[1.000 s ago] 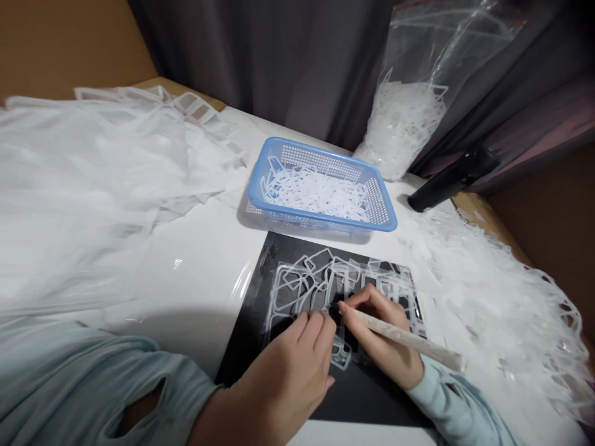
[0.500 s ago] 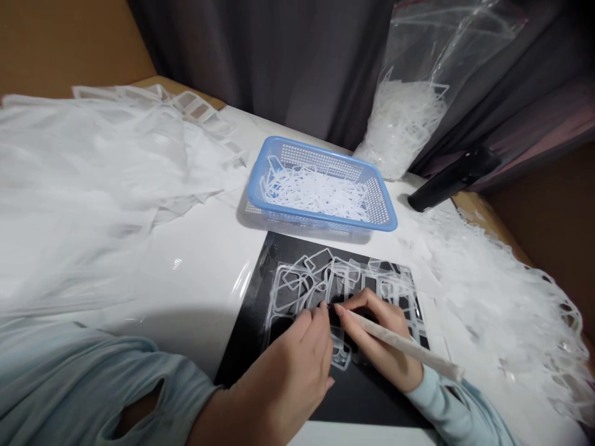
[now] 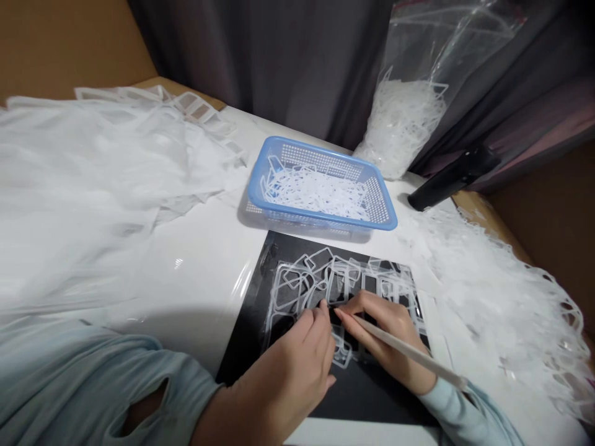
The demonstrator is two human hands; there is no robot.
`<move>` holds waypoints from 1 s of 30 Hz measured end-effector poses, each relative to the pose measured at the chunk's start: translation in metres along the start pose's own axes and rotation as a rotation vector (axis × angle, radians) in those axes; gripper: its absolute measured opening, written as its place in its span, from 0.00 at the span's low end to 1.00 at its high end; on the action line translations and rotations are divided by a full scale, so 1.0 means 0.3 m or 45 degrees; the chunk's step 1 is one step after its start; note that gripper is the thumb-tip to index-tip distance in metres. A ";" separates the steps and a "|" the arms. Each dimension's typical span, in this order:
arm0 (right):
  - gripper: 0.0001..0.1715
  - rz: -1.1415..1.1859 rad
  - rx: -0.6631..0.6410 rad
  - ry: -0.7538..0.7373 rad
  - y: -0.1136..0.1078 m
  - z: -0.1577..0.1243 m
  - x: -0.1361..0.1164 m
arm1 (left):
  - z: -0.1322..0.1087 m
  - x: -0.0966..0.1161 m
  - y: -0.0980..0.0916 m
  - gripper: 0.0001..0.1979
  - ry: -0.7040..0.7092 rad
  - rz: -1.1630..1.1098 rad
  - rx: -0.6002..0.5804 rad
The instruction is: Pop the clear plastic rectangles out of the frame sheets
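Note:
A black mat [image 3: 357, 396] lies on the white table in front of me, covered with a sheet of translucent rectangular frames [image 3: 297, 288]. My right hand [image 3: 388, 337] pinches a thin pale stick [image 3: 418, 356] like a pen, its tip down on the frames near the mat's middle. My left hand [image 3: 292, 365] rests on the mat with its fingers bent together, fingertips pressing the frame sheet right beside the stick's tip. Both wrists wear light blue sleeves.
A blue mesh basket [image 3: 381, 204] with loose white frames stands just behind the mat. A clear bag of white frames [image 3: 400, 124] leans at the back. White plastic sheeting [image 3: 79, 179] covers the left; cut-out waste netting [image 3: 506, 310] lies right. A black tool [image 3: 453, 176] rests back right.
My right hand has shifted slightly away from me, and the stick now lies flatter. My left fingertips edged forward a little on the frame sheet.

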State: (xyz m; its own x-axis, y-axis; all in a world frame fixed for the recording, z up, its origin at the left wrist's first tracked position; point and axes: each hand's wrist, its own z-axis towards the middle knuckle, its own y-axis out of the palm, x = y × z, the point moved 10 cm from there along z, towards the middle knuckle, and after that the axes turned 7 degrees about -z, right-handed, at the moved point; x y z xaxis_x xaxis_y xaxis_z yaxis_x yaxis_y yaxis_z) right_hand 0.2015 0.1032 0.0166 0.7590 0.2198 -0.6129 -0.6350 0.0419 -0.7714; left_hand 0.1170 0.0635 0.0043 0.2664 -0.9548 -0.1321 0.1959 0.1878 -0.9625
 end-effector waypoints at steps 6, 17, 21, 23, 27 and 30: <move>0.06 -0.066 0.026 -0.092 -0.002 -0.011 -0.007 | -0.009 0.000 0.001 0.32 -0.013 -0.002 0.003; 0.04 -0.264 0.127 -0.379 -0.023 -0.008 -0.035 | -0.021 0.020 0.027 0.26 0.048 -0.010 -0.004; 0.08 -0.203 0.230 -0.330 -0.066 -0.011 -0.025 | -0.023 0.024 0.025 0.26 0.079 0.012 -0.026; 0.09 -0.199 0.317 -0.268 -0.105 -0.015 -0.006 | -0.018 0.016 0.010 0.27 0.077 -0.005 -0.010; 0.10 -0.262 0.696 -0.128 -0.247 -0.046 0.049 | -0.006 0.009 -0.011 0.26 0.108 -0.026 -0.012; 0.07 -0.275 1.079 -0.002 -0.365 -0.102 0.087 | -0.001 0.001 -0.019 0.27 0.093 -0.028 -0.001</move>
State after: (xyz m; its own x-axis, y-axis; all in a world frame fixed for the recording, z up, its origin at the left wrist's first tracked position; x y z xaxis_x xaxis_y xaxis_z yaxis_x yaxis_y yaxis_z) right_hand 0.2953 0.0745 0.0797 0.8753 0.1248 -0.4671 -0.3709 0.7931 -0.4832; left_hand 0.1155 0.0622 0.0097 0.1926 -0.9730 -0.1275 0.2002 0.1661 -0.9656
